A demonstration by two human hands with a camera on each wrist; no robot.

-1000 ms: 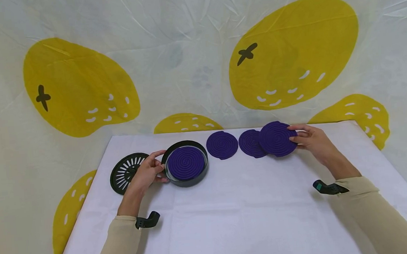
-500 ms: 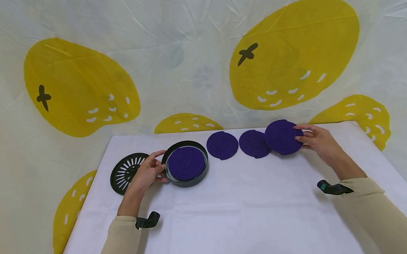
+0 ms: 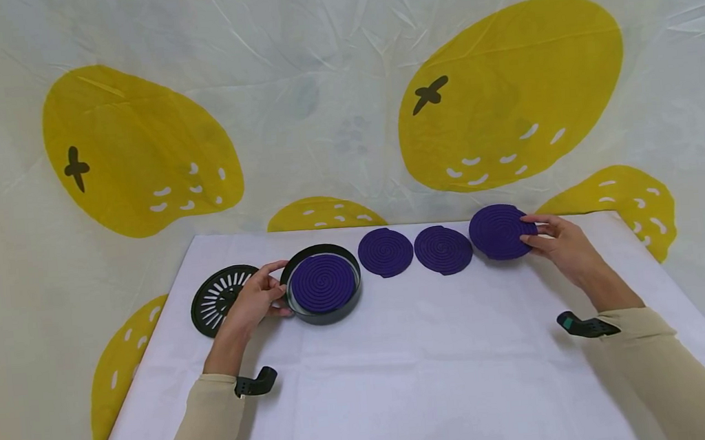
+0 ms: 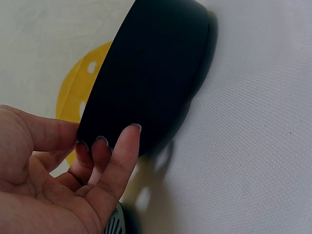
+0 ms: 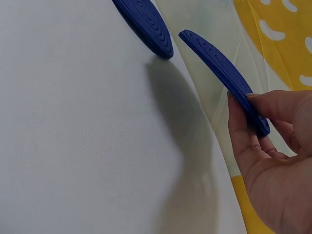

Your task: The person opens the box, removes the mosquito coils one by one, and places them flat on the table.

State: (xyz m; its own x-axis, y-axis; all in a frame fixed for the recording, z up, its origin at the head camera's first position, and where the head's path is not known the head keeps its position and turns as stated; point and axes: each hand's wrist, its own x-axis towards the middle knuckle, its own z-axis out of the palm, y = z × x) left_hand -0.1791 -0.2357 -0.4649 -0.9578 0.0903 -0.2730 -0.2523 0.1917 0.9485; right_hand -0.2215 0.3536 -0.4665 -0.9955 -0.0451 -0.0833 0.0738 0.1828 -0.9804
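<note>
My right hand (image 3: 569, 248) pinches the edge of a round purple coaster (image 3: 496, 231) with a spiral groove, between thumb and fingers. In the right wrist view, this coaster (image 5: 222, 73) is held up off the cloth, tilted. My left hand (image 3: 250, 304) grips the left side of a round black coaster holder (image 3: 328, 318), which stands on the table. Another purple coaster (image 3: 323, 282) lies in the holder. The left wrist view shows the fingertips against the holder's dark side wall (image 4: 146, 73). Two more coasters, one nearer the holder (image 3: 385, 252) and one further right (image 3: 444, 249), lie flat.
A black slotted disc (image 3: 217, 300) lies left of the holder, partly behind my left hand. White cloth (image 3: 402, 382) covers the table. Behind its back edge hangs a pale curtain (image 3: 320, 126) with yellow fruit shapes.
My right hand has moved right with its coaster, which no longer overlaps the coaster lying beside it in the head view. The left hand and the holder have stayed in place.
</note>
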